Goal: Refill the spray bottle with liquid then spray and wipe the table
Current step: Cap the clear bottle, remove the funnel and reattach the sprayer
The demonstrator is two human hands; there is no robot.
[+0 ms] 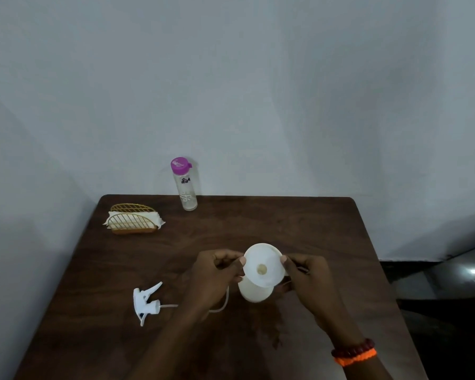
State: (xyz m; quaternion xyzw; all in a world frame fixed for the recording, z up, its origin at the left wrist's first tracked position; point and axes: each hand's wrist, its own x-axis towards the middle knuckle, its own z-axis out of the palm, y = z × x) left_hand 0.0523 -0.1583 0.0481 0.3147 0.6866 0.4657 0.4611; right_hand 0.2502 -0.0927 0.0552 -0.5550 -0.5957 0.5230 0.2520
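Note:
A white funnel (263,263) sits in the mouth of the white spray bottle body (254,293), which stands near the middle of the brown table (299,223). My left hand (217,272) pinches the funnel's left rim. My right hand (309,281) pinches its right rim, and its lower fingers curl beside the bottle. The white trigger spray head (146,300) lies on the table to the left, its thin tube running under my left wrist. A clear bottle with a pink cap (186,185) stands at the table's back edge.
A gold wire napkin holder with white napkins (132,220) stands at the back left of the table. A grey wall rises behind the table. A dark floor drops off beyond the right edge.

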